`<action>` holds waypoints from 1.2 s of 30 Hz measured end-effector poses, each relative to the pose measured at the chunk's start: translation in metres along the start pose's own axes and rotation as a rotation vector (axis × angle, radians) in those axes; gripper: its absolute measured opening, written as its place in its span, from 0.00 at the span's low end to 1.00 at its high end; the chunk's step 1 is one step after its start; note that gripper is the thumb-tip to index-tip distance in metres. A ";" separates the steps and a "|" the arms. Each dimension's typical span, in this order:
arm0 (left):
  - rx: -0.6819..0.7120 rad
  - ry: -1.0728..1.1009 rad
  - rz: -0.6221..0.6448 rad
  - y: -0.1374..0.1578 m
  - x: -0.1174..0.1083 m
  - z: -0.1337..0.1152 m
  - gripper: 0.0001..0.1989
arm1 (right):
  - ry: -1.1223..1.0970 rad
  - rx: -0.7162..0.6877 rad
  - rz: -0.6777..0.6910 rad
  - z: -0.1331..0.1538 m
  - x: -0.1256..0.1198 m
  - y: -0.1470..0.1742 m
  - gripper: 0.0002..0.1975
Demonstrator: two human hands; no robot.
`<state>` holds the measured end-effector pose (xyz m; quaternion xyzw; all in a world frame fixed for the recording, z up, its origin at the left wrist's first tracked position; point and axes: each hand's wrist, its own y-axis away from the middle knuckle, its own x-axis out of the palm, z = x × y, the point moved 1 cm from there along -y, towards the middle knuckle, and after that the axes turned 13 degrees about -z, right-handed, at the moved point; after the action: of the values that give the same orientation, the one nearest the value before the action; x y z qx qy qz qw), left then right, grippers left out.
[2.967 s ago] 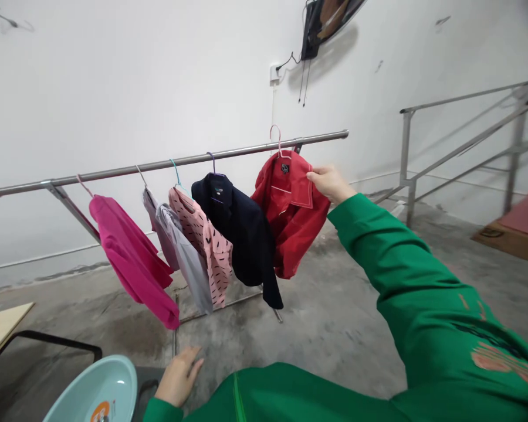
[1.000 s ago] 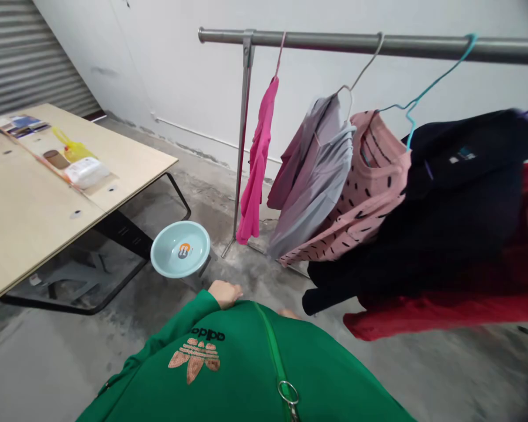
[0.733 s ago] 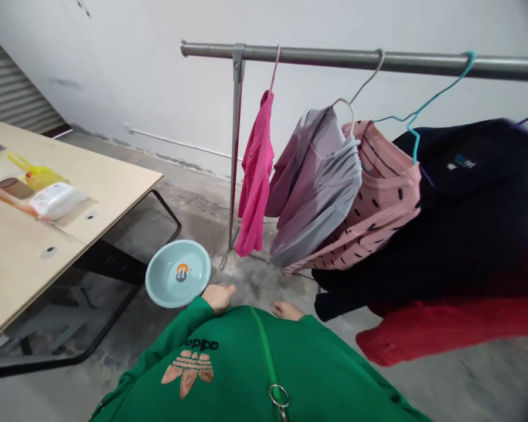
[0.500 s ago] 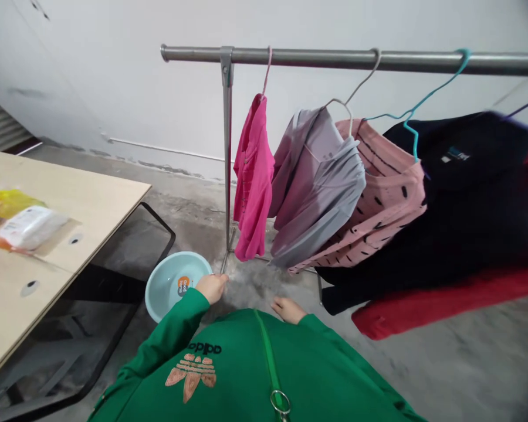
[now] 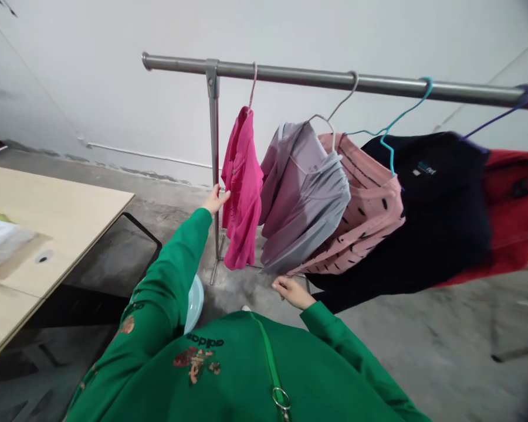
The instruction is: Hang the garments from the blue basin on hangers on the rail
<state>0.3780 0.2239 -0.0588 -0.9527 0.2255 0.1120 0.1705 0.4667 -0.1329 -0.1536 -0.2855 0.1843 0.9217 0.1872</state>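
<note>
My left hand (image 5: pixel 217 200) is stretched out with thumb and fingers apart, close beside a bright pink shirt (image 5: pixel 243 193) on a pink hanger; whether it touches the cloth I cannot tell. Below the hem of a grey-mauve shirt (image 5: pixel 305 199) is my right hand (image 5: pixel 294 292), its fingers curled and what they hold, if anything, hidden. Farther right hang a pink cardigan with black dashes (image 5: pixel 372 225) on a turquoise hanger (image 5: pixel 393 129), a dark navy top (image 5: pixel 440 205) and a red garment (image 5: pixel 517 199). All hang from a metal clothes rail (image 5: pixel 286 74).
A light wooden table (image 5: pixel 83 202) stands at left, with a clear plastic package (image 5: pixel 4 240) on it. A pale blue basin (image 5: pixel 195 302) sits on the concrete floor, partly behind my left sleeve. The rail's upright (image 5: pixel 214 135) stands left of the pink shirt.
My left hand has risen from above the basin toward the pink shirt and opened. My right hand has come up slightly. The view has turned to the right.
</note>
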 end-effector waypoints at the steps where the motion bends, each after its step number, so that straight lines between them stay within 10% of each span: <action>1: -0.035 0.047 -0.026 -0.012 0.009 -0.008 0.32 | -0.009 -0.027 -0.012 0.006 -0.009 -0.006 0.17; 8: -0.458 0.596 0.138 -0.009 0.022 -0.044 0.32 | -0.143 -0.198 -0.140 0.039 -0.056 -0.033 0.18; 16: -0.132 0.572 0.071 0.044 -0.057 -0.136 0.29 | -0.502 -0.552 -0.209 0.108 -0.096 -0.049 0.29; 23: 0.219 -0.183 -0.195 0.097 -0.045 -0.240 0.14 | -0.342 -0.940 -0.225 0.200 -0.069 -0.070 0.37; 27: 0.196 -0.196 -0.166 0.106 -0.044 -0.245 0.09 | -0.090 -0.982 -0.160 0.212 -0.045 -0.083 0.20; 36: 0.100 -0.238 -0.282 0.108 -0.046 -0.227 0.14 | 0.582 -0.883 -0.063 0.234 -0.034 -0.081 0.18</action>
<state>0.3185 0.0656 0.1323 -0.9452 0.0730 0.1877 0.2572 0.4222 0.0328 0.0281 -0.5868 -0.1857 0.7880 0.0180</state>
